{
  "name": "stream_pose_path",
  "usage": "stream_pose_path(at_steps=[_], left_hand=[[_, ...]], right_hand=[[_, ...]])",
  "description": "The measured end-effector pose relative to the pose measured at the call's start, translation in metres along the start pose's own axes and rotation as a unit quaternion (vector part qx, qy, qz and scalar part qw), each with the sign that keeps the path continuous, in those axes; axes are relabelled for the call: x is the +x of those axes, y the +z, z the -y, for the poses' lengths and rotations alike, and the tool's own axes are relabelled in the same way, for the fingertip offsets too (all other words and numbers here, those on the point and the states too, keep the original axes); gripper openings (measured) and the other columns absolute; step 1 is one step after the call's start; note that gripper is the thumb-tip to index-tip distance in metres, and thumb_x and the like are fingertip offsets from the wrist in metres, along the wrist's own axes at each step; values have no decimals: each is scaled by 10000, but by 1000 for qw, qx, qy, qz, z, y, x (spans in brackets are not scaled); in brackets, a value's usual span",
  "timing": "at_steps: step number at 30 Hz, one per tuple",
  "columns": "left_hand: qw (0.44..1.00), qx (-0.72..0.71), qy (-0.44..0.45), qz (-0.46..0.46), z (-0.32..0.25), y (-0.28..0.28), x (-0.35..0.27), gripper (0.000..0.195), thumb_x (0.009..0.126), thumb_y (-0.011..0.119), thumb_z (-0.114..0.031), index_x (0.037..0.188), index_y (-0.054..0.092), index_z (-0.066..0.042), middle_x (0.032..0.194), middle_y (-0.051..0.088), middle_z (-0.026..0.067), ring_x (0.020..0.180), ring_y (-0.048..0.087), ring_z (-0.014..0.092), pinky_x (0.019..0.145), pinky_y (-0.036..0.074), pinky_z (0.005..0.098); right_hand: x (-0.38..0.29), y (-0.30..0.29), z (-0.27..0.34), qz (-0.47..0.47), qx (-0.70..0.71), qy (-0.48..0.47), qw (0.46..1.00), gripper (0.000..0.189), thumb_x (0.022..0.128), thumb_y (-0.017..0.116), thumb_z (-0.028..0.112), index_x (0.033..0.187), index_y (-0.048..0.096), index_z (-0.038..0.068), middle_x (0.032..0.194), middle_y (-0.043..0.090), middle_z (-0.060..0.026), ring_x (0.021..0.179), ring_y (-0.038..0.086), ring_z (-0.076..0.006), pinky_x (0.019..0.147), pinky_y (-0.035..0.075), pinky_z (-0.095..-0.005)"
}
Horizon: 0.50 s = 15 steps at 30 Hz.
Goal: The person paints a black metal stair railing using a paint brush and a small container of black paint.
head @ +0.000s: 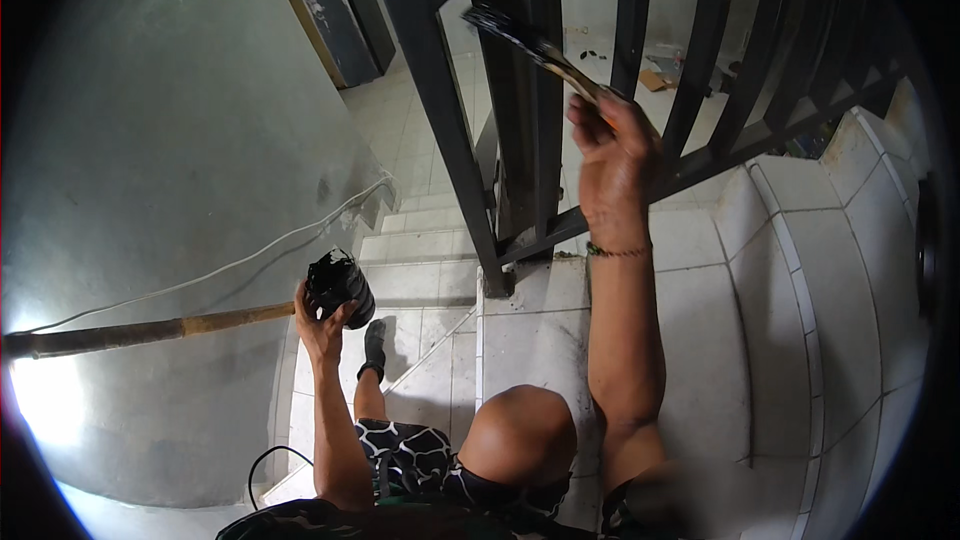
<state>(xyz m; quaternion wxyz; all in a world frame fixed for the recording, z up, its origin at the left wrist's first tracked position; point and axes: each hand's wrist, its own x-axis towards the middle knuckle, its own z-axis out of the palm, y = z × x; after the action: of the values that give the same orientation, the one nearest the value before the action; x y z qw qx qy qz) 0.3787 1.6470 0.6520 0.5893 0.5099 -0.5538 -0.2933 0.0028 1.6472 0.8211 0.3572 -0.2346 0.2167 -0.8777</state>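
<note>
My right hand (pixel 616 154) grips the wooden handle of a paintbrush (pixel 536 45). Wet black paint coats the bristles, which point up and left in front of the dark metal railing (pixel 450 112). Whether they touch the metal I cannot tell. Lower on the left, my left hand (pixel 326 322) holds a paint-smeared black container (pixel 341 289) with a ragged cut rim. Its inside is dark with paint. A beaded bracelet (pixel 616 250) circles my right wrist.
White-tiled stairs (pixel 420 247) lead down beyond the railing post, and more steps (pixel 780 315) rise at right. A wooden pole (pixel 187 328) and a white cable (pixel 262 249) run along the grey wall (pixel 187 127). Cardboard (pixel 654 80) lies on the floor below. A bright light glares at lower left.
</note>
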Motion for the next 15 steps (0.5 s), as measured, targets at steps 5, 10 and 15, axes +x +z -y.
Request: stream_pose_path(at_steps=[5, 10, 15], left_hand=[[999, 38, 27, 12, -1, -4, -2, 840, 630, 852, -121, 1307, 368, -5, 1121, 561, 147, 1043, 564, 233, 858, 520, 353], [998, 51, 35, 24, 8, -1, 6, 790, 638, 849, -115, 1285, 410, -6, 1138, 571, 115, 1028, 570, 218, 894, 466, 336], [997, 67, 32, 5, -3, -6, 7, 767, 641, 839, -85, 1279, 420, -9, 1142, 573, 111, 1026, 572, 212, 896, 457, 328]], right_hand=[[-6, -8, -29, 12, -14, 103, 995, 169, 797, 628, 133, 891, 613, -6, 783, 661, -135, 659, 654, -195, 599, 517, -247], [-27, -70, -25, 1, -163, 169, 972, 179, 784, 628, 131, 871, 606, -24, 760, 655, -116, 587, 643, -165, 532, 508, -229], [-46, -79, -19, 33, -143, 48, 988, 227, 818, 636, 167, 906, 608, -40, 768, 664, -123, 598, 655, -168, 522, 515, -227]])
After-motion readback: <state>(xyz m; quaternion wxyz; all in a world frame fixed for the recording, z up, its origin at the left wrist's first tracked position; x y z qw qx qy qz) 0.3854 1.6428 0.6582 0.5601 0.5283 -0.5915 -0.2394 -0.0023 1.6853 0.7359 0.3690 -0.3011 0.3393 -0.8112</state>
